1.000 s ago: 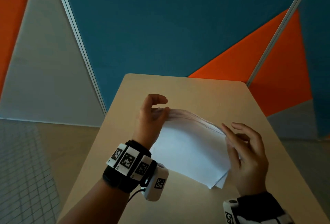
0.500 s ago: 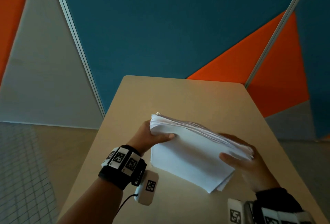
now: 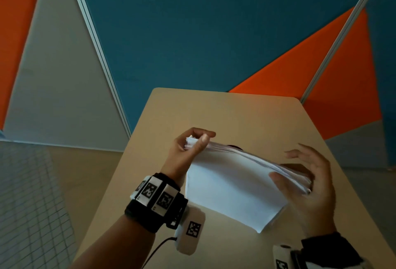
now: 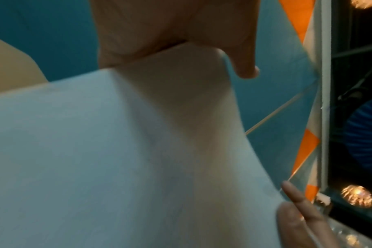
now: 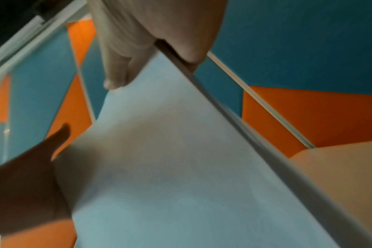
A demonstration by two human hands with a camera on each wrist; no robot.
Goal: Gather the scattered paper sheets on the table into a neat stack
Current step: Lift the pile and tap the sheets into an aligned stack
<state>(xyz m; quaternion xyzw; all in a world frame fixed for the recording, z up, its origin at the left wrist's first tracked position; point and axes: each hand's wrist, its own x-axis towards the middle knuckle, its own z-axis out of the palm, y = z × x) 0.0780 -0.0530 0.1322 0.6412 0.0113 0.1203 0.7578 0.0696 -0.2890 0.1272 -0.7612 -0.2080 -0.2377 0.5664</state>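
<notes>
A thick stack of white paper sheets [image 3: 231, 185] stands tilted on its lower edge on the light wooden table [image 3: 235, 114]. My left hand [image 3: 201, 140] pinches the stack's upper left corner between thumb and curled fingers. My right hand [image 3: 300, 174] holds the right edge, thumb on the front sheet and fingers behind, some of them spread. In the left wrist view the paper [image 4: 117, 151] fills the frame below my thumb [image 4: 244, 67]. The right wrist view shows the sheets [image 5: 170, 167] with their edges fairly even, gripped at the top.
The table is narrow; its far edge [image 3: 225, 92] meets a blue and orange partition wall [image 3: 192, 33]. Tiled floor [image 3: 32, 204] lies beyond the table's left side. No loose sheets show on the bare tabletop around the stack.
Half a second ago the stack sat lower with both hands gripping its sides. It is now raised more upright, my left hand has shifted to the top corner, and my right fingers have spread.
</notes>
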